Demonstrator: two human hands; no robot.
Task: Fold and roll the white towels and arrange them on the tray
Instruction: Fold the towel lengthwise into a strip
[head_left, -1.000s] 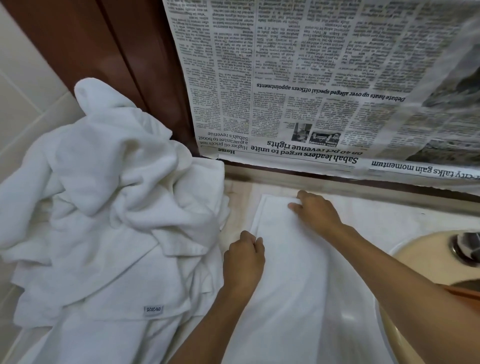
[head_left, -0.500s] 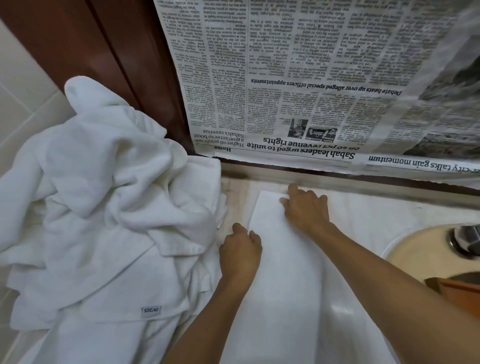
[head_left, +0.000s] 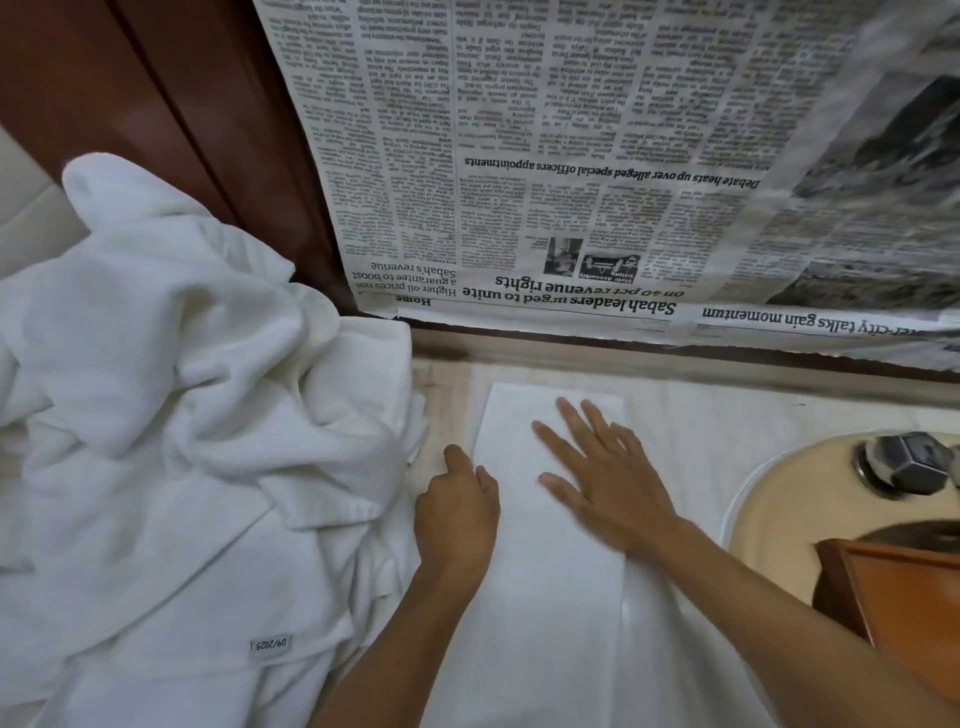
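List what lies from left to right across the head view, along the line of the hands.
Heap of unfolded white towels → left hand → right hand, flat on the folded towel → tap at the sink.

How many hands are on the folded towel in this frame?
2. The left hand curls at the left edge of the folded towel; the right hand lies flat on top, fingers spread. None hidden.

Soft even indoor light, wide-angle bowing at edges, right hand (head_left: 605, 480) motion-blurred
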